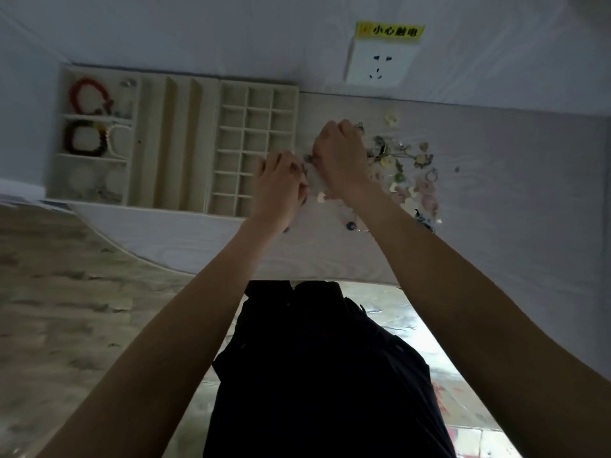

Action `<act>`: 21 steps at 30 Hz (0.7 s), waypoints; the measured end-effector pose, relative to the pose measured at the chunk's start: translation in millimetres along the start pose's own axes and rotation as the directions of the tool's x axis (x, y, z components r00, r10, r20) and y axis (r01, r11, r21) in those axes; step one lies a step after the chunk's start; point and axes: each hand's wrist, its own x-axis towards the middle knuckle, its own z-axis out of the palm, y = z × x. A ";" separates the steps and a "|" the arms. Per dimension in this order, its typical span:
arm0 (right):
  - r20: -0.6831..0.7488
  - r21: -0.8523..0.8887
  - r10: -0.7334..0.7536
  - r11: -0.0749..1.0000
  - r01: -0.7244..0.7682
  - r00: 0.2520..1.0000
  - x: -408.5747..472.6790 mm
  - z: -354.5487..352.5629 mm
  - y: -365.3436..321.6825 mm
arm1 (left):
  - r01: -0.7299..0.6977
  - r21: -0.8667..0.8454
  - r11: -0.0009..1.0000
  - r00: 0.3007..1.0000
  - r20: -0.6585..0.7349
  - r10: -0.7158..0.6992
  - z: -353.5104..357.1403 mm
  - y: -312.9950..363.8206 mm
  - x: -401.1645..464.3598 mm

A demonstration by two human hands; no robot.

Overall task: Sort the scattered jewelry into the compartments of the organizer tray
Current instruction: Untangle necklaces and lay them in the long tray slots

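Yellow label (390,30): "小心触电"

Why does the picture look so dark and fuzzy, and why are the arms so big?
Head view: the light is dim, so the person's left hand and right hand look shadowy and soft; the small scattered jewelry pieces blur together; the wide lens stretches the forearms and bends the edge of the cream organizer tray; the shiny floor glares near the bottom.
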 end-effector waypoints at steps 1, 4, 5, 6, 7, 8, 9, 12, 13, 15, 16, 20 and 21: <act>0.008 0.032 -0.029 0.999 0.029 1.000 -0.3 1.1 1.0 | 0.001 -0.075 0.997 1.000 -0.031 -0.003 0.6 -2.2 -0.1; 0.026 0.341 -0.050 0.939 0.038 0.998 -9.5 -10.4 7.3 | 0.008 -0.420 0.907 0.983 -0.165 -0.084 -6.4 -5.7 -1.0; 0.028 0.522 -0.018 0.853 0.001 0.999 -14.5 -17.3 9.3 | 0.038 -0.547 0.836 0.977 -0.155 -0.146 -12.2 -5.4 -0.2; 0.047 0.678 0.014 0.734 -0.042 0.999 -19.6 -28.0 9.7 | 0.093 -0.662 0.744 0.976 -0.089 -0.201 -16.9 -5.2 2.2; 0.070 0.781 0.038 0.620 -0.078 0.997 -24.9 -37.9 9.3 | 0.155 -0.751 0.642 0.974 0.009 -0.225 -22.9 -4.5 4.9; 0.068 0.837 0.056 0.540 -0.088 0.996 -29.4 -47.7 9.4 | 0.193 -0.825 0.531 0.974 0.094 -0.208 -30.6 -2.9 7.9; 0.056 0.865 0.068 0.494 -0.083 0.996 -33.3 -55.9 10.3 | 0.202 -0.887 0.416 0.975 0.143 -0.169 -37.7 -1.9 10.4; 0.018 0.879 0.080 0.474 -0.054 0.997 -41.2 -74.4 12.6 | 0.156 -0.963 0.220 0.987 0.145 -0.066 -58.3 3.0 13.0; 0.005 0.881 0.083 0.470 -0.044 0.997 -42.7 -77.7 13.9 | 0.148 -0.962 0.228 0.989 0.139 -0.056 -64.8 6.0 13.4; -0.029 0.876 0.080 0.482 -0.014 0.996 -45.3 -83.3 15.5 | 0.124 -0.951 0.283 0.992 0.110 -0.065 -73.4 10.3 15.9; -0.037 0.867 0.073 0.498 -0.004 0.997 -46.5 -84.2 16.5 | 0.120 -0.947 0.298 0.992 0.101 -0.078 -76.3 11.9 17.2; 0.056 0.804 0.065 0.589 -0.083 0.996 -52.9 -78.5 25.5 | 0.219 -0.964 0.149 0.961 0.186 -0.207 -87.4 12.8 21.1; 0.093 0.775 0.070 0.622 -0.116 0.993 -55.6 -74.2 30.4 | 0.230 -0.971 0.072 0.949 0.207 -0.237 -88.9 10.3 21.8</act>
